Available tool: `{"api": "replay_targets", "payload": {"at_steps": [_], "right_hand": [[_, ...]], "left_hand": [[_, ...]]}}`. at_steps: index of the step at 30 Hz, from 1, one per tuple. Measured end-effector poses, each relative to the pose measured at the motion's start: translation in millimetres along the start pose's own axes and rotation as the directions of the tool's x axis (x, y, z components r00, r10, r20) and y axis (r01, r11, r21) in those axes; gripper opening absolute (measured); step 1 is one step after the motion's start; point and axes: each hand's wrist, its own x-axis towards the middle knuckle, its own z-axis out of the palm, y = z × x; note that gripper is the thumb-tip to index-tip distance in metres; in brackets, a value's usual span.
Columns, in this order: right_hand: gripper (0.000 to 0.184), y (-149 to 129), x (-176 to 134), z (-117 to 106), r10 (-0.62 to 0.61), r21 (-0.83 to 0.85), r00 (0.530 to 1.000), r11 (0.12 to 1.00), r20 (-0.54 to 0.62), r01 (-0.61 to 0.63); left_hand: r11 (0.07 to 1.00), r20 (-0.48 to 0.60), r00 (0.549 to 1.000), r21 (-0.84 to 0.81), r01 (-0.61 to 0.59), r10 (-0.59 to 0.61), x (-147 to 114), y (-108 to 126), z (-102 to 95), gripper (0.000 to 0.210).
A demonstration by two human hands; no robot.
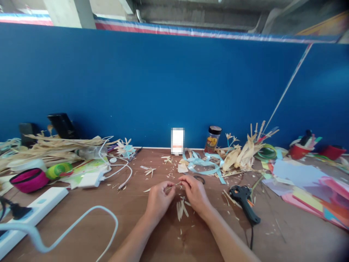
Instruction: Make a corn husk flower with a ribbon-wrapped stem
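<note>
Blue wall (152,87) behind a brown surface (136,233), with small husk bits all over. Around the middle of the surface, left hand (160,198) and right hand (195,193), both with fingertips pinched on a thin pale strip (177,184). Strip right between the two hands, long way from side to side, roughly in line with the far edge. Neither hand nearer: one at each end, by the look of it, with much of the strip hidden by fingers. Just on the near-edge side of the strip, loose petals (179,211), long way more toward the near edge. Toward the right edge, black glue gun (242,196), then paper (291,171). By the far edge, jar (212,141) and blue ribbon (195,159). Near the left edge, white plug bar (46,203).
</note>
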Motion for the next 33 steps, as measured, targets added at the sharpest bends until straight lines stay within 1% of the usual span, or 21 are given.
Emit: {"api": "replay_targets", "payload": {"at_steps": [5, 12, 15, 20, 24, 27, 30, 33], "right_hand": [[0.018, -1.2, 1.3, -2.5, 0.022, 0.008, 1.0, 1.0, -0.02, -0.022], [0.018, -2.5, 1.3, -2.9, 0.012, -0.019, 0.999, 1.0, -0.053, -0.013], [0.02, -3.4, 0.1, -1.4, 0.015, -0.018, 1.0, 1.0, -0.022, -0.015], [0.02, -4.7, -1.1, -0.1, -0.021, -0.04, 0.999, 0.999, 0.032, 0.022], [0.015, -7.1, -1.5, -0.6, -0.04, -0.093, 0.998, 0.995, 0.047, 0.044], [0.017, -9.9, -2.5, -0.1, -0.053, -0.127, 0.996, 0.99, 0.075, 0.063], [0.022, -11.6, -3.9, 1.2, -0.044, -0.14, 0.993, 0.988, 0.106, 0.059], [0.021, -11.9, -4.8, 2.7, -0.027, -0.136, 0.994, 0.99, 0.104, 0.041]], "left_hand": [[0.999, 0.002, 1.0, -0.047, -0.001, 0.001, -0.9, 6.4, -1.3, 0.021], [0.999, -0.048, 0.998, -0.045, 0.028, -0.03, -0.5, 8.1, 0.2, 0.023], [0.993, -0.041, 0.996, -0.09, 0.073, -0.077, 0.8, 4.9, 0.3, 0.026], [0.976, -0.002, 0.991, -0.172, 0.133, -0.135, 3.8, 1.6, -1.2, 0.03], [0.921, 0.057, 0.979, -0.332, 0.203, -0.195, 4.5, 3.2, -0.5, 0.028], [0.855, 0.1, 0.959, -0.435, 0.283, -0.267, 3.6, 6.7, 0.3, 0.027], [0.802, 0.144, 0.934, -0.48, 0.355, -0.327, 2.7, 9.8, 0.3, 0.027], [0.801, 0.151, 0.932, -0.479, 0.36, -0.329, 2.7, 9.5, 0.1, 0.027]]}}
